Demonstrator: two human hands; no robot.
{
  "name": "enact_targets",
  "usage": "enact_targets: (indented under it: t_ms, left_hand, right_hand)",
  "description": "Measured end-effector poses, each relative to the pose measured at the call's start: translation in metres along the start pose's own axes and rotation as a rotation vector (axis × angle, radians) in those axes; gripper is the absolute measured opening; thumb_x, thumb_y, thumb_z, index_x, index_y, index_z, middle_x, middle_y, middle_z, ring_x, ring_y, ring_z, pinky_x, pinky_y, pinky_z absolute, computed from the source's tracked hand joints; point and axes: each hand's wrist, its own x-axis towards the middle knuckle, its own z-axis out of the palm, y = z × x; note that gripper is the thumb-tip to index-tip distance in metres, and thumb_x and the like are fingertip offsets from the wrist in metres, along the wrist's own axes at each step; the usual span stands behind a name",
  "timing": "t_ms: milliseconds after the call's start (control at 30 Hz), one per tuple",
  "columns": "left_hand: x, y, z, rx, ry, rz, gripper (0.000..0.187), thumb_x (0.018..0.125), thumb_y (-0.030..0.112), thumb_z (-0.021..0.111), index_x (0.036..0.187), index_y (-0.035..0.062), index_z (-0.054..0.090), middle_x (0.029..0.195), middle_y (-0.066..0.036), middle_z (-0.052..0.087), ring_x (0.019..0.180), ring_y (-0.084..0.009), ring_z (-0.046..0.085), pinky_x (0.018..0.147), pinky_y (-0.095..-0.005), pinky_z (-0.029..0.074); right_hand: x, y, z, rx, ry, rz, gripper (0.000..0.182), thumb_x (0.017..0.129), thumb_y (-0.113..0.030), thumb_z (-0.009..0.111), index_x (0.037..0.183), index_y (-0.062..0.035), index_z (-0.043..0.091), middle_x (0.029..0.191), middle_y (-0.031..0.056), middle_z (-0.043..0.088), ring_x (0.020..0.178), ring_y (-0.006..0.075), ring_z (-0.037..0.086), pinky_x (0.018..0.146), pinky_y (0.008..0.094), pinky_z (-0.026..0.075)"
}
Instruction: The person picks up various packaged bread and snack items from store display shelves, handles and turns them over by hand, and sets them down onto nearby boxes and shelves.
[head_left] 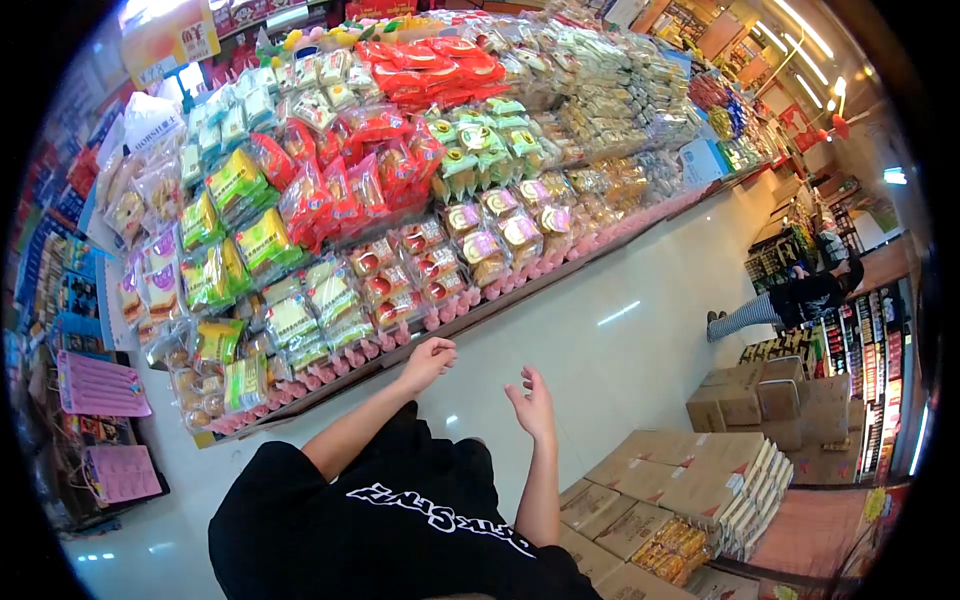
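Near the front edge of a long display of packaged baked goods, my left hand hangs in the air with its fingers loosely bent and apart, holding nothing visible. My right hand is raised over the pale floor, its thumb and fingers spread and empty. Beyond my left hand lie clear boxes of round red-labelled cakes and green-and-white packs. Red packets and green-yellow bags are heaped further back. Neither hand touches the goods.
Cardboard boxes are stacked at the lower right, with more boxes behind. A person in dark top and striped trousers stands by the shelves at right. Pink signs hang at left. Pale floor runs along the display.
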Motion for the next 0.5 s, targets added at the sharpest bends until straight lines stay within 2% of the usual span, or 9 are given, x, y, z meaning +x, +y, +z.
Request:
enact_targets:
  t_ms: [133, 333, 467, 500]
  left_hand:
    - [0.038, 0.025, 0.013, -0.046, -0.036, 0.006, 0.028, 0.092, 0.021, 0.061, 0.115, 0.0051, 0.056, 0.100, -0.001, 0.061, 0.088, -0.0097, 0.057, 0.074, -0.0254, 0.047]
    - [0.100, 0.057, 0.049, -0.058, 0.088, 0.107, 0.030, 0.093, 0.020, 0.060, 0.118, 0.0024, 0.056, 0.105, -0.002, 0.061, 0.092, -0.0092, 0.056, 0.076, -0.0242, 0.046]
    - [0.160, 0.058, 0.074, -0.139, 0.224, 0.122, 0.037, 0.092, 0.021, 0.062, 0.124, 0.0023, 0.054, 0.109, -0.004, 0.061, 0.097, -0.0114, 0.058, 0.078, -0.0268, 0.048]
    - [0.171, 0.067, 0.082, -0.109, 0.266, 0.121, 0.040, 0.092, 0.018, 0.061, 0.126, -0.0006, 0.050, 0.101, -0.005, 0.061, 0.088, -0.0119, 0.059, 0.073, -0.0271, 0.049]
  right_hand:
    - [0.061, -0.007, -0.010, -0.020, 0.007, -0.060, 0.061, 0.083, -0.028, 0.071, 0.132, 0.0011, 0.048, 0.129, 0.0187, 0.056, 0.114, 0.0295, 0.056, 0.088, 0.0407, 0.049]
    - [0.165, -0.027, -0.031, 0.032, -0.066, -0.147, 0.059, 0.084, -0.028, 0.070, 0.130, 0.0016, 0.050, 0.127, 0.0192, 0.057, 0.112, 0.0293, 0.057, 0.089, 0.0398, 0.048]
    - [0.237, -0.021, -0.038, 0.002, -0.096, -0.314, 0.055, 0.083, -0.026, 0.071, 0.127, 0.0023, 0.052, 0.119, 0.0198, 0.060, 0.109, 0.0290, 0.058, 0.089, 0.0368, 0.048]
    - [0.252, -0.025, -0.039, -0.003, -0.098, -0.347, 0.054, 0.083, -0.025, 0.071, 0.126, 0.0024, 0.053, 0.117, 0.0199, 0.061, 0.108, 0.0294, 0.059, 0.089, 0.0364, 0.048]
